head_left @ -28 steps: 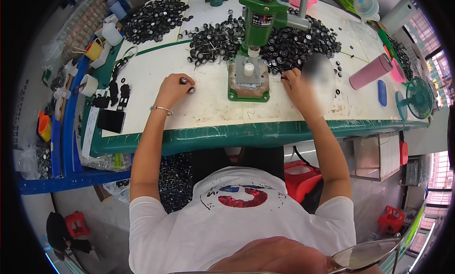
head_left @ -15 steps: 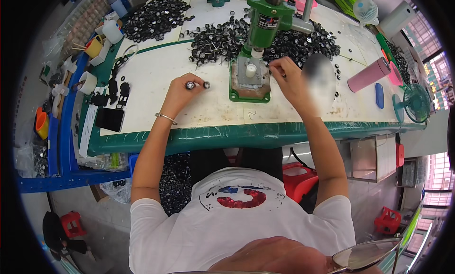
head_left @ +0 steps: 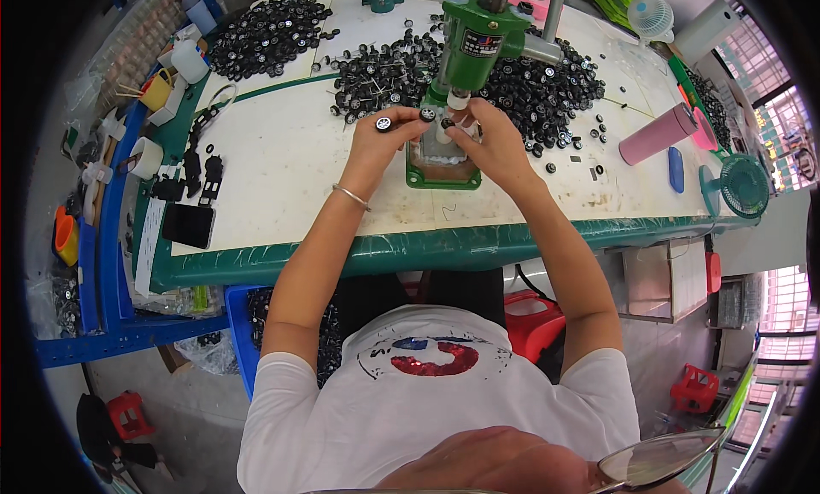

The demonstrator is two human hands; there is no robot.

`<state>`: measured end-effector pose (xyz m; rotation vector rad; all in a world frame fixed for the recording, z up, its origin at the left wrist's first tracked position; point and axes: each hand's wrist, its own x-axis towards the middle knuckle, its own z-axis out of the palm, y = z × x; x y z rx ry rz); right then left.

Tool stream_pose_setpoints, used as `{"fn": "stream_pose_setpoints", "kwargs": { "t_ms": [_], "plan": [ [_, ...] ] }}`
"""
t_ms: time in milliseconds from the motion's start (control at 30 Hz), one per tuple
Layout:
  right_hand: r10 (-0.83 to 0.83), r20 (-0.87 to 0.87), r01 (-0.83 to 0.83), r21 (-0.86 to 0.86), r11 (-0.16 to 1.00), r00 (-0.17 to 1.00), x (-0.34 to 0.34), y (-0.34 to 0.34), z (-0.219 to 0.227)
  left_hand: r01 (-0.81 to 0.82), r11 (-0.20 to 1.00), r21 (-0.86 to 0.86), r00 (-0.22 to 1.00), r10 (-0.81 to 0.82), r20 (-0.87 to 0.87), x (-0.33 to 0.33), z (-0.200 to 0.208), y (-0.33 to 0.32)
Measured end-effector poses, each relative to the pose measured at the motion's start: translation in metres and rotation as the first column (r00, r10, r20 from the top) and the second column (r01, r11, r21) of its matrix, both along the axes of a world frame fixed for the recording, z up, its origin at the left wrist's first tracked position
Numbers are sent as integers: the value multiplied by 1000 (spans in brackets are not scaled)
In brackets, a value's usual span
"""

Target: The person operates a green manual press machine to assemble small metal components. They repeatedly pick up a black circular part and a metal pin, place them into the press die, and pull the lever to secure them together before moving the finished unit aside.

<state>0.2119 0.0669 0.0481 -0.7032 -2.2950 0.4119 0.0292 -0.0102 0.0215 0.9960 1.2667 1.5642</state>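
Observation:
A green hand press (head_left: 472, 50) stands on the table in front of me, its base (head_left: 442, 183) bolted with a plate and a short white post (head_left: 442, 134). My left hand (head_left: 377, 148) is closed at the press's left side on small black toy wheels: one wheel (head_left: 383, 124) lies against the fingers, another wheel (head_left: 427, 115) shows at the fingertips. My right hand (head_left: 494, 144) pinches a small black wheel (head_left: 447, 124) over the white post, under the press's ram. Whether that wheel touches the post I cannot tell.
Heaps of black wheels lie behind the press (head_left: 376, 80), to its right (head_left: 542, 88) and at the far left (head_left: 269, 37). Right of the press are a pink bottle (head_left: 656, 134) and a green fan (head_left: 741, 187). A black phone (head_left: 188, 225) lies at the left edge.
My left hand has moved right and up to the press with its wheels. My right hand has moved left from beside the press to above the post, and a wheel shows in its fingertips.

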Motion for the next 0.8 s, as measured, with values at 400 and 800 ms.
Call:
{"fn": "stream_pose_setpoints", "kwargs": {
  "t_ms": [400, 800],
  "plan": [
    [-238, -566, -160, -564, 810, 789, 36, 79, 85, 56, 986, 156, 997, -47, -65, 25, 0, 36],
    [-52, -869, -492, -327, 807, 493, -26, 158, 208, 66, 982, 178, 998, -66, -5, 24, -5, 41]
  ]
}}
